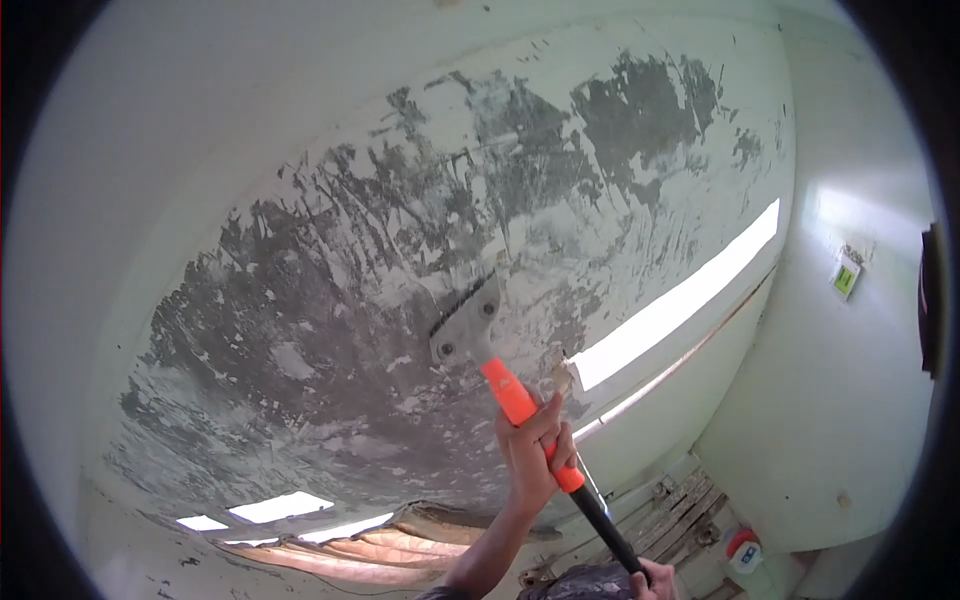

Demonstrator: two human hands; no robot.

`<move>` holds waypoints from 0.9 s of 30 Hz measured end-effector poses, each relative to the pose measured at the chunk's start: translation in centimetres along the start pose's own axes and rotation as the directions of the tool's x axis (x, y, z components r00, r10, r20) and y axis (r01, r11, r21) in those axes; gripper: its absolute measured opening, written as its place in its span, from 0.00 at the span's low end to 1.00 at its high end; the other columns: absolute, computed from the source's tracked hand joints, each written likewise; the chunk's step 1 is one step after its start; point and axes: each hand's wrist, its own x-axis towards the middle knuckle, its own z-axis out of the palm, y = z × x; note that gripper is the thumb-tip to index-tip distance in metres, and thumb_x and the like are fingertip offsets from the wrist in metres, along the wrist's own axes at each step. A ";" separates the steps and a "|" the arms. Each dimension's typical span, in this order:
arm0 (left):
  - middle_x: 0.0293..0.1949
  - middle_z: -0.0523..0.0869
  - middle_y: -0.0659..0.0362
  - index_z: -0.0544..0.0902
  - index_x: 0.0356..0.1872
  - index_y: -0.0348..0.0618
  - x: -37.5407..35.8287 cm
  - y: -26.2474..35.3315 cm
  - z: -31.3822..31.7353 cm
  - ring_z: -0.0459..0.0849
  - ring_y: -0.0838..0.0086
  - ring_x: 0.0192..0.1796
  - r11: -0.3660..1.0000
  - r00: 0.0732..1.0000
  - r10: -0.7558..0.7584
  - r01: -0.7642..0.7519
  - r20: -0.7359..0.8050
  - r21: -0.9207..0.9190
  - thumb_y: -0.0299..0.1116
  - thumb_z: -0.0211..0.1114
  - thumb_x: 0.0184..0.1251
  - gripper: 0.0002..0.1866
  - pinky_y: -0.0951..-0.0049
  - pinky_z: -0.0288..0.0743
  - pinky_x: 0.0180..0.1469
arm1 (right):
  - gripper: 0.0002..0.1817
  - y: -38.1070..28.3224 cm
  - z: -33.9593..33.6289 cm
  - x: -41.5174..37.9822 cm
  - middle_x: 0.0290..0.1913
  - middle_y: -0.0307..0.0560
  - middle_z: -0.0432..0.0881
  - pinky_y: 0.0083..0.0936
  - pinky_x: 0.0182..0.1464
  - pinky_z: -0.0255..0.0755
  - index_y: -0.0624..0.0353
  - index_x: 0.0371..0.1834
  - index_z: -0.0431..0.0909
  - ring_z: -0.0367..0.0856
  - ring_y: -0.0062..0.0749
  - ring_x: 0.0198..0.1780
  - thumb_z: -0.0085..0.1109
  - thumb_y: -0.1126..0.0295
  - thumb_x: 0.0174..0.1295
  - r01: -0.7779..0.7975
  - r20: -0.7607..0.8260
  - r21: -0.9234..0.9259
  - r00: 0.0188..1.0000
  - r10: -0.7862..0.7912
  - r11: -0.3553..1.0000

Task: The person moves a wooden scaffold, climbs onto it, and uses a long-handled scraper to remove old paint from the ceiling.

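Observation:
A long-handled scraper (468, 325) has a pale head with two bolts and a dark jagged edge. That edge lies against, or very close to, a surface (330, 280) of patchy white coating and exposed grey. My left hand (533, 455) is closed around the orange grip below the head, its forearm rising from the bottom. Lower down, my right hand (655, 580) wraps round the black pole (612, 537), partly cut off by the frame's bottom edge.
Bright window openings (680, 295) run along the right and lower left. Pinkish crumpled fabric (370, 550) hangs at the bottom. A small green-and-white box (845, 277) is on the right wall. Wooden slats (680, 515) and a red-and-white container (745, 552) sit lower right.

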 end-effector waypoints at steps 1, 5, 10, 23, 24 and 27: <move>0.15 0.58 0.68 0.64 0.30 0.50 0.7 0.4 0.6 0.58 0.81 0.08 1.000 1.000 0.010 -0.010 0.010 -0.001 0.24 0.59 0.68 0.12 0.76 0.56 0.08 | 0.29 -0.8 -0.1 -0.2 0.21 0.42 0.65 0.31 0.28 0.61 0.69 0.41 0.75 0.64 0.26 0.27 0.50 0.46 0.71 -0.027 0.011 0.034 1.000 0.026 0.999; 0.14 0.58 0.69 0.65 0.30 0.50 0.7 0.2 0.2 0.59 0.80 0.08 0.999 0.999 0.025 -0.026 0.025 0.036 0.28 0.64 0.67 0.14 0.75 0.57 0.11 | 0.17 -2.4 0.2 1.3 0.22 0.40 0.66 0.31 0.28 0.61 0.68 0.42 0.77 0.64 0.25 0.27 0.49 0.61 0.70 -0.107 -0.018 0.086 0.994 0.109 0.991; 0.14 0.58 0.68 0.64 0.30 0.50 0.6 0.3 1.0 0.60 0.80 0.09 0.998 0.999 0.005 -0.007 0.034 0.059 0.28 0.64 0.66 0.14 0.74 0.58 0.12 | 0.16 -2.3 -0.9 0.3 0.21 0.42 0.67 0.30 0.27 0.61 0.66 0.38 0.76 0.65 0.26 0.25 0.49 0.62 0.70 -0.191 0.083 0.112 0.980 0.183 0.975; 0.14 0.58 0.68 0.65 0.31 0.51 0.9 0.1 -0.4 0.58 0.80 0.07 0.999 1.000 0.008 -0.008 -0.001 0.048 0.25 0.61 0.68 0.12 0.75 0.58 0.09 | 0.24 1.2 0.7 1.4 0.21 0.44 0.67 0.30 0.26 0.62 0.69 0.49 0.78 0.66 0.25 0.25 0.49 0.55 0.71 -0.044 0.031 0.041 0.999 0.043 0.998; 0.14 0.58 0.68 0.65 0.31 0.51 1.0 0.0 -0.5 0.58 0.80 0.07 0.999 1.000 0.005 -0.005 -0.005 0.045 0.25 0.61 0.68 0.12 0.75 0.58 0.09 | 0.24 1.2 0.7 1.7 0.21 0.44 0.67 0.30 0.26 0.62 0.69 0.49 0.78 0.66 0.25 0.25 0.49 0.55 0.71 -0.049 0.033 0.039 0.998 0.047 0.998; 0.15 0.59 0.68 0.66 0.32 0.51 0.7 -0.5 -0.8 0.58 0.80 0.07 0.999 1.000 0.012 -0.012 -0.007 0.038 0.25 0.61 0.68 0.12 0.75 0.58 0.09 | 0.23 1.9 1.0 1.6 0.21 0.48 0.67 0.32 0.27 0.62 0.69 0.47 0.78 0.66 0.28 0.24 0.50 0.54 0.71 0.038 -0.029 0.024 0.999 -0.037 0.999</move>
